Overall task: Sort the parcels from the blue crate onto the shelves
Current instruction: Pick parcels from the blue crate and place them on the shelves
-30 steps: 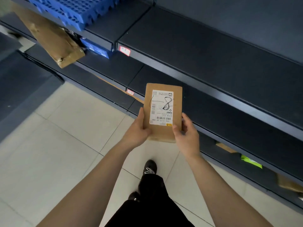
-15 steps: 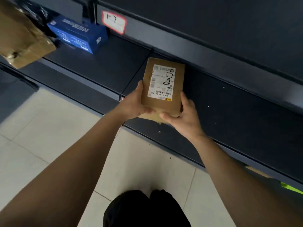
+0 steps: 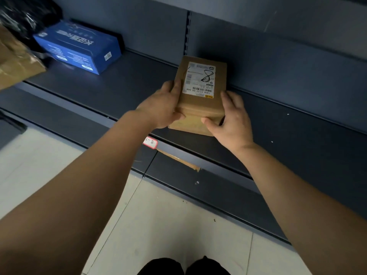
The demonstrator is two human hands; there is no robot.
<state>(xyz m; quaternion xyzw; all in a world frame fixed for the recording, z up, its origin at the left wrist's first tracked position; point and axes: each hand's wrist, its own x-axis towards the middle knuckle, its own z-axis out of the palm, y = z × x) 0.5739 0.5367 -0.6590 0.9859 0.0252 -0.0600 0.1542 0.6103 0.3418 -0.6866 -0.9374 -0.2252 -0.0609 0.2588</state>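
Two hands clamped on one parcel: left hand round its left edge, right hand at the near right corner. Low over the shelf, beside the tag marked 8, like its label; touching or not, unclear. Blue box already shelved left. Crate unseen, remainder unknown.

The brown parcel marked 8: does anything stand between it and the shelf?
Nothing visible does. The left hand and right hand hold the brown parcel over the shelf; the blue box lies well to its left, apart.
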